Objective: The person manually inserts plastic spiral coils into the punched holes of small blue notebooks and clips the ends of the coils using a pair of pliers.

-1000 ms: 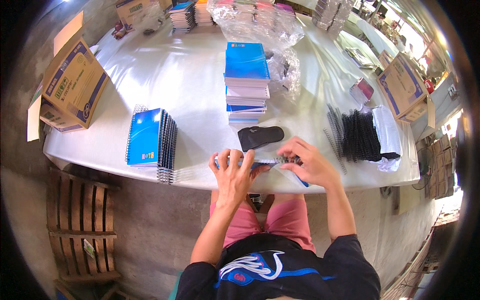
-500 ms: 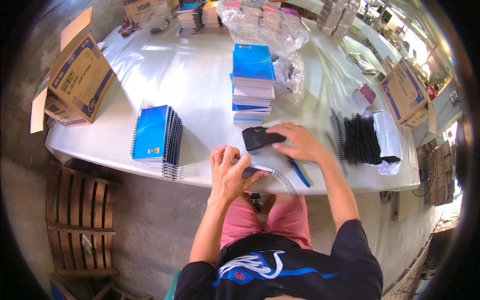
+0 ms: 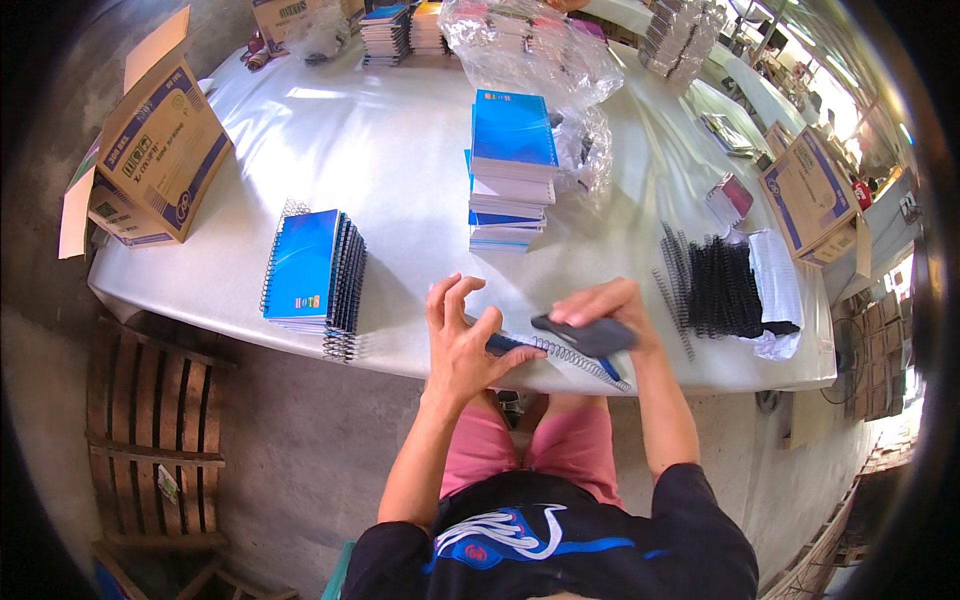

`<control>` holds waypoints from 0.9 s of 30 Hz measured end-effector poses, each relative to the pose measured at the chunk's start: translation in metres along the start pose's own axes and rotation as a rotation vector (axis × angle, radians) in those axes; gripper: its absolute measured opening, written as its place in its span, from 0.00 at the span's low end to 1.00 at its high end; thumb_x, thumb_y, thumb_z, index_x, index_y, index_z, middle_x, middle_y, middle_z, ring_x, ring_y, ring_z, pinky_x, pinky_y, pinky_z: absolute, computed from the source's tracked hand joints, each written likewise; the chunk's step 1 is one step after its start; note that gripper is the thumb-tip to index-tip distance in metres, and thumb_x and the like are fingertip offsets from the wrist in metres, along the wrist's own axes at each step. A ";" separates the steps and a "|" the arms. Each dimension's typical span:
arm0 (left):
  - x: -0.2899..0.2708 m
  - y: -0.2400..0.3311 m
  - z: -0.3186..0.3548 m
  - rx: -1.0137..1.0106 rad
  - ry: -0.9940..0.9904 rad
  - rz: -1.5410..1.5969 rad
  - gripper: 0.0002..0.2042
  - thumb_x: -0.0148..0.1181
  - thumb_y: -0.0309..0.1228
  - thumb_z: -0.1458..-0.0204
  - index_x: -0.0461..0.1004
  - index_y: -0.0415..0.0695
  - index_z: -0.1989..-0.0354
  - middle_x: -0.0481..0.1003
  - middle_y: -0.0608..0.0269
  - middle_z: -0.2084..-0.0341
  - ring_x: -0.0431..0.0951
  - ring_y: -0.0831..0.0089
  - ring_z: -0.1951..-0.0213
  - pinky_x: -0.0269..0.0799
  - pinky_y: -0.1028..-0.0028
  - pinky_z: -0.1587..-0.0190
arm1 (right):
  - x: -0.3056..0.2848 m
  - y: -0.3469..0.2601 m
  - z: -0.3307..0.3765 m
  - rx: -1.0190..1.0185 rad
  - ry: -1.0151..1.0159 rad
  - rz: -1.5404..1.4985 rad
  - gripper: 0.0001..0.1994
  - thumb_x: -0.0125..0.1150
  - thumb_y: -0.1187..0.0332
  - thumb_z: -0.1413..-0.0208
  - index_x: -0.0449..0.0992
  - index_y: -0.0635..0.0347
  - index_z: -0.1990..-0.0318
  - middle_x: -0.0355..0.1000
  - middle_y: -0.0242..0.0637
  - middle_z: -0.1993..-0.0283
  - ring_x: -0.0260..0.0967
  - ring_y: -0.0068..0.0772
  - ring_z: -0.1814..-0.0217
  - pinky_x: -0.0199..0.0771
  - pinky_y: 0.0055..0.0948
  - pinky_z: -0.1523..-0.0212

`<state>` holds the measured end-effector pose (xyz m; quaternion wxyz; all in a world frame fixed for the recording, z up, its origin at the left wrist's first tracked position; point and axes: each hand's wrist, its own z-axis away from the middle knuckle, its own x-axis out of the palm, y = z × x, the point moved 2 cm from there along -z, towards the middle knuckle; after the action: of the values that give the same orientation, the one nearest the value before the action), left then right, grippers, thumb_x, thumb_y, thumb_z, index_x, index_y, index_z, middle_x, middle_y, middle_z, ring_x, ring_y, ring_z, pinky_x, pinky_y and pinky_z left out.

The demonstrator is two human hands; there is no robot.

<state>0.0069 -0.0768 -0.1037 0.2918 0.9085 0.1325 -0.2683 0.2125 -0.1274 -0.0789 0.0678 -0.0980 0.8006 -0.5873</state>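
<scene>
A blue-covered spiral notebook (image 3: 560,355) lies at the near edge of the white table (image 3: 380,150), its wire coil running along the side nearest the person. The left hand (image 3: 462,345) presses it flat, fingers spread and released. The right hand (image 3: 605,310) clenches around a dark grey hand tool (image 3: 585,335) held over the coil. Left of them stands a row of finished blue notebooks (image 3: 315,270); behind, a stack of blue notebooks (image 3: 510,170). Black coils (image 3: 725,290) lie to the right. A brown and blue cardboard box (image 3: 150,160) sits far left, another box (image 3: 805,195) far right.
</scene>
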 end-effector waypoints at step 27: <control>0.020 -0.015 -0.001 -0.059 -0.007 0.317 0.27 0.77 0.52 0.82 0.69 0.44 0.82 0.57 0.49 0.46 0.60 0.57 0.56 0.62 0.64 0.57 | 0.005 -0.008 -0.002 -0.176 0.076 0.079 0.10 0.63 0.81 0.58 0.82 0.60 0.66 0.78 0.40 0.67 0.76 0.32 0.65 0.74 0.28 0.60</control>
<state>0.0175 -0.0627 -0.1212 0.3575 0.9080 -0.0059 -0.2182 0.2073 -0.1291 -0.0710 0.0515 -0.0493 0.8543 -0.5149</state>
